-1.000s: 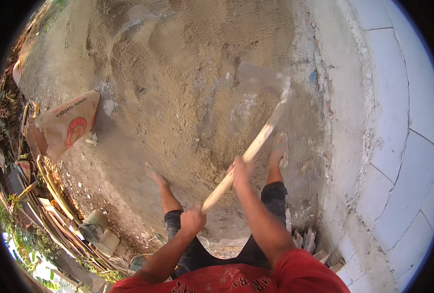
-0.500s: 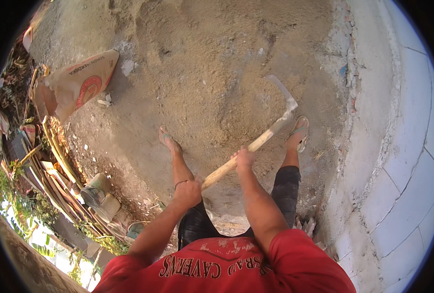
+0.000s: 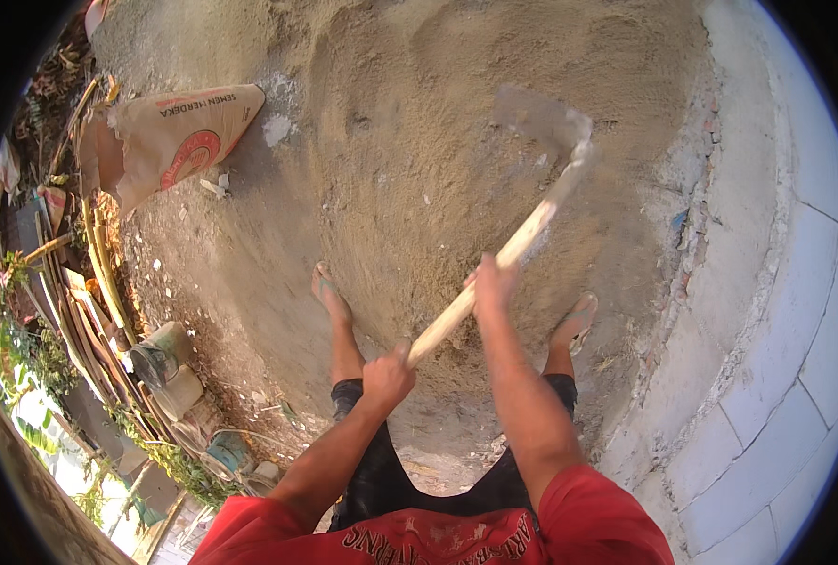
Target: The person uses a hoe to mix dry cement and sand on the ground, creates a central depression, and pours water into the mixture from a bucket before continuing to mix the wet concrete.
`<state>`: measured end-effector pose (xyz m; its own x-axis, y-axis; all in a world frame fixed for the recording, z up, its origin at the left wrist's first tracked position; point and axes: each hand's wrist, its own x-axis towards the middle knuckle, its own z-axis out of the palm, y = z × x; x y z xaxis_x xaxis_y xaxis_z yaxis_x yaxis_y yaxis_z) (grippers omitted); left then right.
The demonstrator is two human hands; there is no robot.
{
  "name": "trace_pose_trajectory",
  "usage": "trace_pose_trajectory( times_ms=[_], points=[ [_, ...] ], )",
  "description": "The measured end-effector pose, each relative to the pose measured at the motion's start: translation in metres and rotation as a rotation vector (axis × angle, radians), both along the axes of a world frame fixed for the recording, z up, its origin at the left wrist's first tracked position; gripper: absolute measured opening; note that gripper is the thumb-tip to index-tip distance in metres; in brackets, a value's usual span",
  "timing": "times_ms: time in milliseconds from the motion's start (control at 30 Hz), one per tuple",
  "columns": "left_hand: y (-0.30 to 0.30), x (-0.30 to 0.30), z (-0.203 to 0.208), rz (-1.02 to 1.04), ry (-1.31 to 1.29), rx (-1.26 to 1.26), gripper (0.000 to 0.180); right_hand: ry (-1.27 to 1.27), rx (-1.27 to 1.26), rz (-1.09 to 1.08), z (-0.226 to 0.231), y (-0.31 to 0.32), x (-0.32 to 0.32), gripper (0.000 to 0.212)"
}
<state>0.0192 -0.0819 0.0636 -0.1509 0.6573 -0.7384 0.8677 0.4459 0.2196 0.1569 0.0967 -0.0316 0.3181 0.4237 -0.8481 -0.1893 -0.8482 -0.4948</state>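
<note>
The left hand (image 3: 388, 379) is closed around the near end of the wooden handle (image 3: 447, 325) of a hoe, with the fingers wrapped on the wood. The right hand (image 3: 492, 285) grips the same handle farther up, nearer to the blade; it is a little blurred, but its fingers are also folded around the wood. The hoe lies slantwise before the person, from the near left to the far right. Its blade (image 3: 536, 115) is at the far end, over the brown sand (image 3: 419, 188) — it is blurred, and I cannot tell if it touches the sand or is just above it.

The left foot (image 3: 329, 292) and the right foot (image 3: 572, 322) stand well apart, in sandals, at either side of the handle. On the far left lies a torn brown paper bag (image 3: 178, 137). Nearer on the left there are long wooden strips (image 3: 98, 330), and just beside them a dirty bucket (image 3: 162, 353). Along the right side runs a pale wall (image 3: 796, 330) — its joints are visible as dark lines.
</note>
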Motion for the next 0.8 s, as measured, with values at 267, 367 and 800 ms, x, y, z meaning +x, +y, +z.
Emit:
trace_pose_trajectory(
  times_ms=[267,367,800],
  points=[
    [0.070,0.033,-0.046,0.216,-0.166,-0.144,0.024,-0.204,-0.170,0.646,-0.108,0.065,0.007,0.031],
    [-0.043,-0.005,0.017,0.261,-0.149,-0.267,0.025,-0.095,-0.330,0.510,-0.037,-0.050,-0.039,0.038],
    [-0.222,-0.112,0.213,0.418,-0.086,-0.123,0.025,0.346,-0.236,0.340,0.144,-0.231,-0.151,0.044]
  ],
)
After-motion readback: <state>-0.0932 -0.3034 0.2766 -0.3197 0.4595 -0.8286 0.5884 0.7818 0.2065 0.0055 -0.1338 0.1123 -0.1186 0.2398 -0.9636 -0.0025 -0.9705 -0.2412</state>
